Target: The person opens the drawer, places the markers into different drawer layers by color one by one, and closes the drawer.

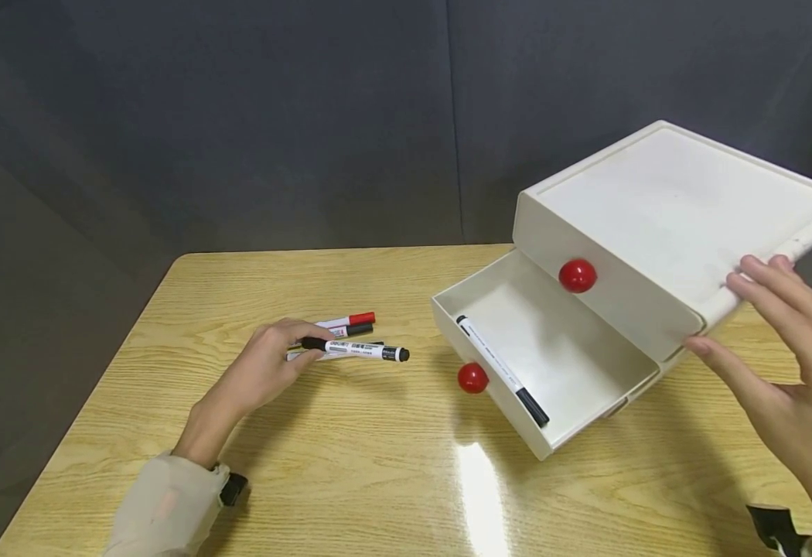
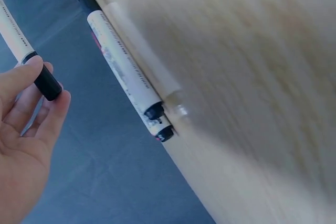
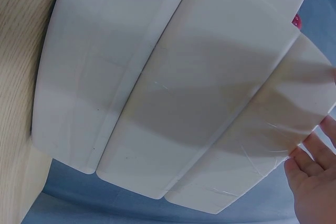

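My left hand [image 1: 274,357] pinches a white marker [image 1: 364,350] by its black cap between thumb and fingers, level above the table. Close under this hand lie other whiteboard markers, one with a red cap [image 1: 362,319] and one with a black cap [image 1: 359,329], partly hidden by the hand. On the right stands a white drawer unit [image 1: 684,209], its lower drawer [image 1: 573,340] pulled out. Inside that drawer lies a black-capped marker [image 1: 493,360]. My right hand [image 1: 806,363] rests its fingertips on the unit's right top edge, thumb near the front corner.
Red round knobs stick out from the upper drawer [image 1: 608,271] and the lower drawer's front. Wooden table [image 1: 350,472] lies beneath everything, and a dark cloth [image 1: 308,124] hangs behind its far edge.
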A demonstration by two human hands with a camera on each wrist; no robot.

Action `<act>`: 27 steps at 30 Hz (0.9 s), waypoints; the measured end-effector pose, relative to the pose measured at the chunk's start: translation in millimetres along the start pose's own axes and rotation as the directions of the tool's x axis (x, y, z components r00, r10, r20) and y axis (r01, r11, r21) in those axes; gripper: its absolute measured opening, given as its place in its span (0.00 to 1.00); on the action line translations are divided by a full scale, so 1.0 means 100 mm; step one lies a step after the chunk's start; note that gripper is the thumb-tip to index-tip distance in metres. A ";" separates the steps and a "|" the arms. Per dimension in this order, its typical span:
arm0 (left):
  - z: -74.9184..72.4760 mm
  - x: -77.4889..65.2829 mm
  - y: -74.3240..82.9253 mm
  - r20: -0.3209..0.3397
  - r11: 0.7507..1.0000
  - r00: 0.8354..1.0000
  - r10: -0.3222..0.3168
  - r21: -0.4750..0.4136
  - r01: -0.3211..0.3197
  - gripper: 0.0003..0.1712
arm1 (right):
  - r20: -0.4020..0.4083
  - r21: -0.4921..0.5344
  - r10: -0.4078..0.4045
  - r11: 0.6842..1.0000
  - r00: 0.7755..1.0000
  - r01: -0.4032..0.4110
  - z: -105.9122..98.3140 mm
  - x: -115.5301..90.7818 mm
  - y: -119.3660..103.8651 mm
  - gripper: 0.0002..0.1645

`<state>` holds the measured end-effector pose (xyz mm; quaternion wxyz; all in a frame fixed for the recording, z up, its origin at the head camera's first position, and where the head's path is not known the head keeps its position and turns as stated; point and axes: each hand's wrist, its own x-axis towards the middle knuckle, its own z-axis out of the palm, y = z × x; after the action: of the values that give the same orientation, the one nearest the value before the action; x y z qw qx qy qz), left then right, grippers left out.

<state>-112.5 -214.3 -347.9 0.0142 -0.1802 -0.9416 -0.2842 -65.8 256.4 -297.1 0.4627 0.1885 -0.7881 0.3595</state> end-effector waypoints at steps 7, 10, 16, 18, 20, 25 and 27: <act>-0.05 0.04 0.09 -0.018 0.999 0.999 0.033 -0.003 -0.033 0.15 | -0.023 0.025 -0.011 1.000 1.000 0.011 0.01 0.02 -0.01 0.49; -0.06 0.05 0.12 -0.028 0.999 0.999 0.041 -0.001 -0.041 0.15 | -0.026 0.029 -0.009 1.000 1.000 0.010 0.01 0.02 -0.01 0.49; -0.09 0.08 0.17 -0.038 0.999 0.998 0.050 -0.015 -0.051 0.16 | -0.027 0.038 -0.014 0.999 1.000 0.015 0.01 0.02 -0.01 0.49; -0.11 0.09 0.19 -0.037 0.998 0.998 0.054 -0.018 -0.055 0.16 | -0.027 0.036 -0.020 0.999 0.999 0.021 0.02 0.02 0.00 0.49; -0.12 0.10 0.21 -0.038 0.998 0.997 0.062 -0.010 -0.063 0.15 | -0.027 0.035 -0.023 0.999 0.999 0.024 0.01 0.02 0.00 0.49; -0.16 0.12 0.27 -0.052 0.996 0.994 0.093 0.008 -0.093 0.15 | -0.018 0.025 -0.021 0.999 1.000 0.021 0.01 0.01 0.02 0.49; -0.17 0.13 0.29 -0.059 0.994 0.993 0.106 0.005 -0.106 0.15 | -0.018 0.024 -0.019 1.000 1.000 0.019 0.01 0.01 0.02 0.49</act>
<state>-116.0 -196.7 -316.0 0.0572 -0.2214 -0.9302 -0.2872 -68.1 256.7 -297.3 0.4706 0.1985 -0.7778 0.3663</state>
